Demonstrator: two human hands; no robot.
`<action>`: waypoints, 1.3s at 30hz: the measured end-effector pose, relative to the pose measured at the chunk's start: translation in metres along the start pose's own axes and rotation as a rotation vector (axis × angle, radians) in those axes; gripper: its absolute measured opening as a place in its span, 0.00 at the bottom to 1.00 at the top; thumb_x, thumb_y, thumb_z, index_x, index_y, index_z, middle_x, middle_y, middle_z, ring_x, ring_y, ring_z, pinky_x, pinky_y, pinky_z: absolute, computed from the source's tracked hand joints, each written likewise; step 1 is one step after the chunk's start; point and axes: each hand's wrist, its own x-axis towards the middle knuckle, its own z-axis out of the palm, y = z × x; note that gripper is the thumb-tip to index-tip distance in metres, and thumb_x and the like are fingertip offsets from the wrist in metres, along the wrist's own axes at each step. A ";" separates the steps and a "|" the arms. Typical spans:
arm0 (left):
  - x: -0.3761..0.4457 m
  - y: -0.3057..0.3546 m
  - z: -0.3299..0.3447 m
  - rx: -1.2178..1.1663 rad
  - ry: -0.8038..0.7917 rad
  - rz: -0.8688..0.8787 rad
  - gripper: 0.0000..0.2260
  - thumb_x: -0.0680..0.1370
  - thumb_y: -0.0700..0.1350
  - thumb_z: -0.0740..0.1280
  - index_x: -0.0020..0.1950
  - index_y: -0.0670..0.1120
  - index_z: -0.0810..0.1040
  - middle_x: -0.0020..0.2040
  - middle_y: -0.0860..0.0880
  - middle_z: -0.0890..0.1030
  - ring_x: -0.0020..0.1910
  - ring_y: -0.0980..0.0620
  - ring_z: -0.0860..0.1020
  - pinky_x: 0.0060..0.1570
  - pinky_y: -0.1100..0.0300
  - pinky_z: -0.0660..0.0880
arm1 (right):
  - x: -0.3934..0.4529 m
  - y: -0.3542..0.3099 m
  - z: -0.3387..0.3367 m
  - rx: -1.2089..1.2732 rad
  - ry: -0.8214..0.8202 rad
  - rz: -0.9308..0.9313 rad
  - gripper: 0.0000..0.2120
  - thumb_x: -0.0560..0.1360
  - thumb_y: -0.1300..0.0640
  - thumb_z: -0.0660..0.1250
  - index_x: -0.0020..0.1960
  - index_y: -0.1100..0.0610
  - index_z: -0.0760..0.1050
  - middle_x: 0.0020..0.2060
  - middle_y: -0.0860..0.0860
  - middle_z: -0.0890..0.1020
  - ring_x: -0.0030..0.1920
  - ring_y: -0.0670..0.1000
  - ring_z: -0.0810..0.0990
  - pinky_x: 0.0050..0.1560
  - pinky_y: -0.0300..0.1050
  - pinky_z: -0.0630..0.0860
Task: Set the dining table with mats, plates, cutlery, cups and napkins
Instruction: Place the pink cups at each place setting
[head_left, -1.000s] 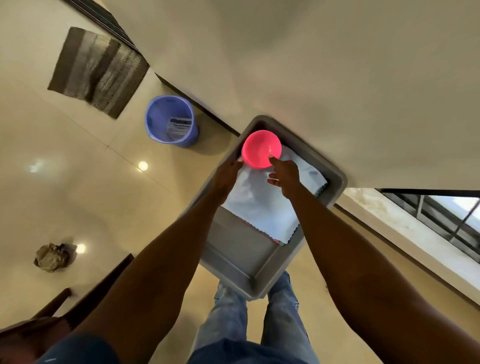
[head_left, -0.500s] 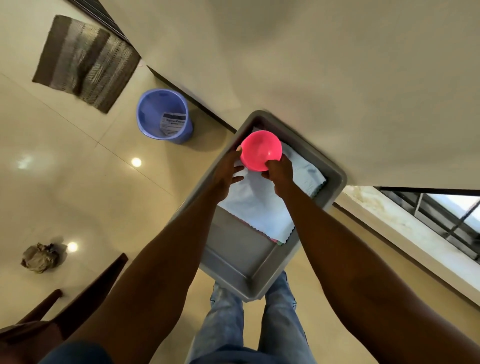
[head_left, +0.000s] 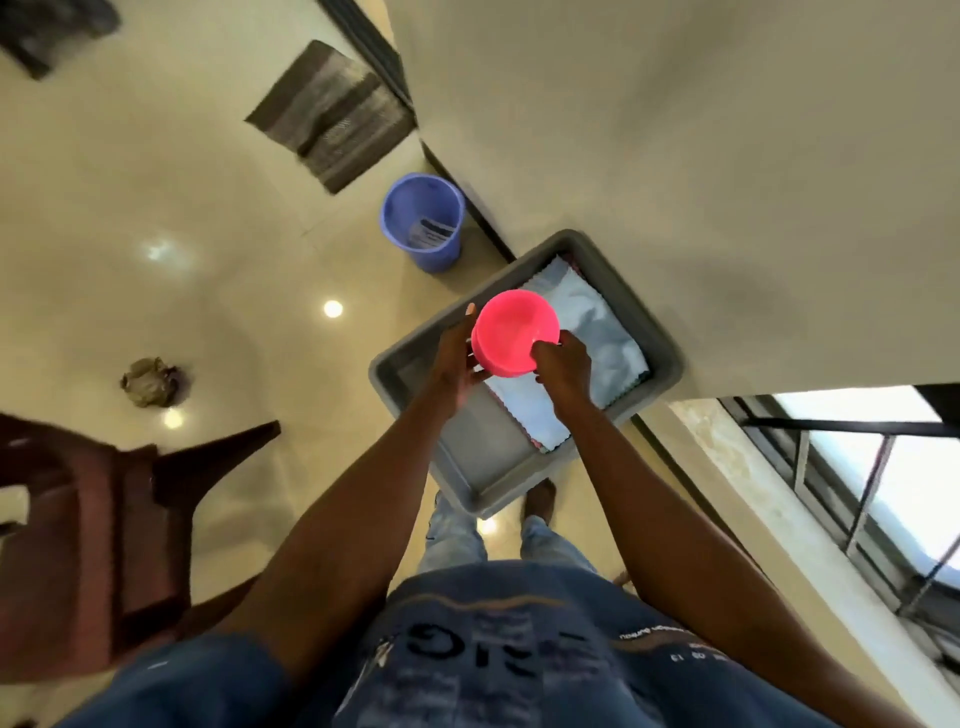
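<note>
A bright pink bowl (head_left: 514, 330) is lifted above a grey plastic bin (head_left: 660, 343) on the floor. My left hand (head_left: 457, 356) holds its left side with the fingers under it. My right hand (head_left: 563, 361) grips its right rim. In the bin lies a pale blue cloth (head_left: 597, 332) with more folded cloths under it; their edges show at the near end.
The bin stands against a cream wall. A blue waste basket (head_left: 423, 221) stands beyond it, with a striped mat (head_left: 332, 114) further off. A brown chair (head_left: 104, 499) is at my left, a crumpled rag (head_left: 150, 382) lies on the tiled floor, and a window (head_left: 883, 483) is at right.
Both hands closed on the pink bowl and raised it out of the bin. I have straightened up, so the view has pulled back and swung, and the chair has come into view.
</note>
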 end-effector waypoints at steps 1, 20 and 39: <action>-0.016 -0.006 -0.005 -0.053 0.014 0.018 0.18 0.77 0.64 0.63 0.57 0.53 0.77 0.58 0.46 0.81 0.56 0.44 0.80 0.56 0.45 0.79 | -0.013 0.000 -0.002 -0.038 -0.023 -0.054 0.18 0.68 0.53 0.62 0.56 0.57 0.76 0.50 0.55 0.81 0.48 0.58 0.80 0.48 0.55 0.80; -0.218 -0.163 -0.172 -0.929 0.101 0.265 0.29 0.75 0.65 0.64 0.70 0.49 0.74 0.65 0.39 0.77 0.62 0.33 0.75 0.64 0.31 0.66 | -0.223 0.004 0.098 -0.667 -0.619 -0.855 0.09 0.73 0.59 0.69 0.40 0.56 0.69 0.31 0.48 0.71 0.32 0.47 0.70 0.32 0.40 0.62; -0.387 -0.310 -0.395 -1.275 0.445 0.484 0.44 0.58 0.63 0.80 0.69 0.47 0.73 0.67 0.37 0.75 0.61 0.32 0.75 0.61 0.31 0.70 | -0.466 0.105 0.312 -0.764 -0.888 -1.149 0.11 0.77 0.58 0.65 0.55 0.62 0.82 0.46 0.56 0.85 0.46 0.54 0.82 0.44 0.42 0.76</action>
